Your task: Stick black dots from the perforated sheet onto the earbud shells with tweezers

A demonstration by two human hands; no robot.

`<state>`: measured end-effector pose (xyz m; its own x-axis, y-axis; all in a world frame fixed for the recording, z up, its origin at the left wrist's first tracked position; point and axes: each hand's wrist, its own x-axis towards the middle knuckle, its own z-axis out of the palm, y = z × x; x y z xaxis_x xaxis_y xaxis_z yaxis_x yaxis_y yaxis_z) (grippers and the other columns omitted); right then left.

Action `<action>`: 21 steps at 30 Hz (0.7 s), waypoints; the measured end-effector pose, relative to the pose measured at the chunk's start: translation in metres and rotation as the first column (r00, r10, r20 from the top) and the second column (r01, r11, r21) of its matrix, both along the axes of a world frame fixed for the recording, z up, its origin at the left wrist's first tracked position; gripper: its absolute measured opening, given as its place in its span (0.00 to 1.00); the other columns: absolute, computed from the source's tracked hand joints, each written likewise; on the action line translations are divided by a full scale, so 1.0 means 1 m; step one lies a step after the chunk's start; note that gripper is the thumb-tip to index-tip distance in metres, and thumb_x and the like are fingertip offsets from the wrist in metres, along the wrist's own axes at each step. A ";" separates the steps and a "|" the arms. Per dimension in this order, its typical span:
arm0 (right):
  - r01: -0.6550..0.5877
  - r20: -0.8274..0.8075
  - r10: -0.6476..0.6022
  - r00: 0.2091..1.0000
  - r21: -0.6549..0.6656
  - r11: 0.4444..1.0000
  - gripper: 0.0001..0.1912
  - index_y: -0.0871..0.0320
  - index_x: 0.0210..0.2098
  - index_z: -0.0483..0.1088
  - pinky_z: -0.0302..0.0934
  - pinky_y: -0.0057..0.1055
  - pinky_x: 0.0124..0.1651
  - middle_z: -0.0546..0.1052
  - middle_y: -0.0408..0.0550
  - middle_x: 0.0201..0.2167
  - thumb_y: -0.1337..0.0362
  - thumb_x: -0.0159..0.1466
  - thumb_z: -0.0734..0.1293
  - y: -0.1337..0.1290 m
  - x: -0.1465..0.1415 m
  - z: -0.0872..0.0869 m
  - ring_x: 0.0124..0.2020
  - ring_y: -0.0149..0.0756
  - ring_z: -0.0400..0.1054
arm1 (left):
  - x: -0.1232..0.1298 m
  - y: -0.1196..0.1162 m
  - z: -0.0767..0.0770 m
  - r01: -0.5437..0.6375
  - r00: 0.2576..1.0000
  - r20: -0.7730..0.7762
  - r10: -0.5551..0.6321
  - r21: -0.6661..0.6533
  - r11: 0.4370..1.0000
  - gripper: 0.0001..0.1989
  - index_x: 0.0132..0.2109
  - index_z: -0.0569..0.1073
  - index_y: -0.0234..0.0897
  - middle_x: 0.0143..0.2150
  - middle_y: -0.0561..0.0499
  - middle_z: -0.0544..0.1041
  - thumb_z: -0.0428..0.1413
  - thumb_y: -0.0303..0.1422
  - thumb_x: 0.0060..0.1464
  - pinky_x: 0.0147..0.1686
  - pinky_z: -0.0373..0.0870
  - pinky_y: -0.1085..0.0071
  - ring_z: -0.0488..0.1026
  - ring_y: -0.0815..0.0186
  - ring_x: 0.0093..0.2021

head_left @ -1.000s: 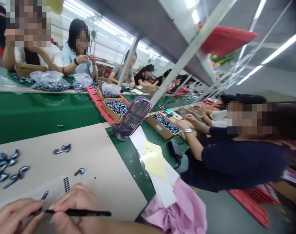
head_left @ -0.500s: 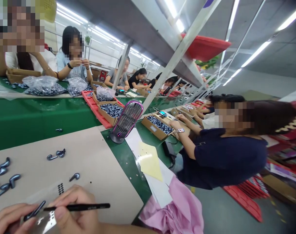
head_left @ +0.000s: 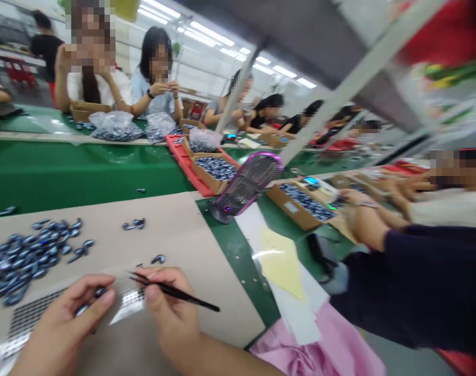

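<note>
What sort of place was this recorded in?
Probably an electronics factory's assembly line: people work along green surfaces, earbud-shaped pieces lie in a pile, and a cardboard box is full of small dark parts.

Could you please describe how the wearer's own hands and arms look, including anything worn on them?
The left hand and right hand are both ungloved, with no rings showing on the fingers in view. The right forearm is bare as far as it shows, without sleeve, watch or bracelet.
</note>
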<state>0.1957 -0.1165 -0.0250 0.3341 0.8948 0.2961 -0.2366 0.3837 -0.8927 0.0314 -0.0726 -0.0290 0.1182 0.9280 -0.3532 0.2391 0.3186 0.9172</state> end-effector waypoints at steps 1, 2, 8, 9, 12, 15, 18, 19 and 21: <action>-0.005 0.032 0.004 0.999 0.010 1.000 0.06 0.48 0.42 0.74 0.70 0.37 0.53 0.81 0.44 0.41 0.63 0.65 0.69 -0.001 0.002 0.003 0.45 0.35 0.77 | 0.004 -0.002 0.012 0.003 1.000 0.031 -0.003 -0.008 1.000 0.25 0.43 0.75 0.38 0.31 0.52 0.75 0.64 0.52 0.45 0.27 0.67 0.72 0.70 0.63 0.31; -0.028 0.059 0.027 0.998 0.025 0.999 0.06 0.48 0.43 0.74 0.71 0.34 0.52 0.81 0.44 0.42 0.64 0.66 0.68 -0.002 0.004 0.005 0.45 0.33 0.77 | 0.009 -0.003 0.022 -0.014 0.998 0.054 0.014 -0.002 1.000 0.23 0.42 0.75 0.38 0.31 0.52 0.74 0.64 0.50 0.46 0.29 0.66 0.73 0.69 0.64 0.31; -0.130 0.241 0.109 0.964 0.075 0.989 0.09 0.50 0.44 0.74 0.73 0.32 0.50 0.81 0.46 0.42 0.68 0.67 0.66 -0.001 0.016 0.013 0.46 0.34 0.77 | 0.020 -0.003 0.040 -0.006 0.956 0.294 0.022 -0.056 0.998 0.14 0.37 0.68 0.40 0.26 0.58 0.71 0.63 0.39 0.49 0.31 0.61 0.74 0.65 0.70 0.28; -0.148 0.260 0.124 0.958 0.074 0.986 0.09 0.50 0.44 0.74 0.73 0.32 0.50 0.81 0.47 0.43 0.69 0.67 0.66 -0.001 0.017 0.014 0.46 0.34 0.77 | 0.020 -0.003 0.040 0.013 0.949 0.315 0.006 -0.056 0.998 0.12 0.36 0.68 0.39 0.27 0.57 0.72 0.63 0.38 0.50 0.32 0.61 0.74 0.66 0.70 0.29; -0.178 0.306 0.150 0.940 0.067 0.982 0.10 0.50 0.45 0.73 0.72 0.34 0.51 0.81 0.47 0.43 0.70 0.67 0.65 -0.003 0.018 0.016 0.46 0.35 0.76 | 0.018 -0.003 0.039 0.057 0.941 0.337 -0.038 -0.046 0.997 0.10 0.36 0.73 0.38 0.32 0.54 0.74 0.64 0.35 0.48 0.37 0.62 0.72 0.67 0.69 0.34; -0.176 0.345 0.146 0.927 0.056 0.983 0.10 0.51 0.44 0.73 0.72 0.35 0.50 0.81 0.46 0.42 0.71 0.67 0.65 -0.004 0.019 0.015 0.46 0.35 0.76 | 0.016 -0.003 0.040 0.074 0.940 0.338 -0.047 -0.066 0.995 0.11 0.39 0.77 0.39 0.31 0.55 0.71 0.66 0.34 0.46 0.37 0.61 0.72 0.66 0.69 0.34; -0.172 0.372 0.140 0.918 0.054 0.984 0.10 0.51 0.44 0.73 0.71 0.36 0.49 0.81 0.47 0.42 0.71 0.67 0.65 -0.004 0.019 0.014 0.45 0.35 0.76 | 0.015 -0.003 0.041 0.088 0.937 0.344 -0.052 -0.087 0.992 0.11 0.39 0.79 0.40 0.29 0.56 0.69 0.66 0.34 0.45 0.36 0.61 0.73 0.65 0.69 0.33; -0.171 0.378 0.139 0.915 0.053 0.984 0.10 0.51 0.44 0.73 0.71 0.37 0.48 0.81 0.47 0.42 0.71 0.67 0.65 -0.004 0.019 0.014 0.45 0.36 0.76 | 0.015 -0.003 0.042 0.092 0.937 0.346 -0.055 -0.091 0.992 0.11 0.39 0.79 0.40 0.29 0.56 0.69 0.66 0.34 0.45 0.36 0.61 0.73 0.65 0.69 0.33; -0.164 0.388 0.131 0.912 0.051 0.985 0.10 0.51 0.44 0.73 0.72 0.39 0.47 0.81 0.48 0.42 0.71 0.67 0.65 -0.004 0.019 0.015 0.44 0.38 0.76 | 0.016 -0.003 0.042 0.097 0.936 0.347 -0.057 -0.100 0.990 0.11 0.39 0.80 0.40 0.29 0.56 0.69 0.66 0.33 0.45 0.36 0.62 0.73 0.65 0.69 0.33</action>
<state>0.2148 -0.1207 -0.0103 0.0472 0.8928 0.4481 0.0568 0.4454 -0.8935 0.0471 -0.0761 0.0130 0.3205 0.8672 -0.3811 -0.0552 0.4187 0.9064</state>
